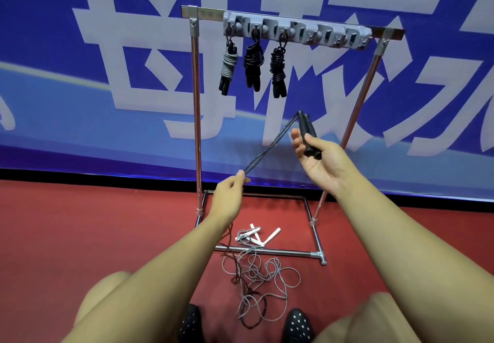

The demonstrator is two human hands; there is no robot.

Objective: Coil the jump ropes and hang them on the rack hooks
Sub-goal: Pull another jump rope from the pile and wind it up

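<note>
Black jump-rope handles (310, 135), paired and pinched under the thumb of the right hand (319, 161), other fingers lying straight; doubled cord (270, 146) running toward 8 o'clock into the pinching left hand (230, 193). Hanging slack trailing down into the grey rope's tangle (263, 276) on the floor at 6 o'clock. Risking a snag while coiling, probably dragging the white handles (260, 234) along. Waiting at 12 o'clock: free hooks (336, 38) on the rack (196, 118).

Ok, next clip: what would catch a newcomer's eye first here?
Probably the right hand holding two black handles up mid-frame, their cord stretched down to the left hand. Next, three coiled ropes hanging on the rack's hook strip, and loose cord tangled on the red floor.
</note>
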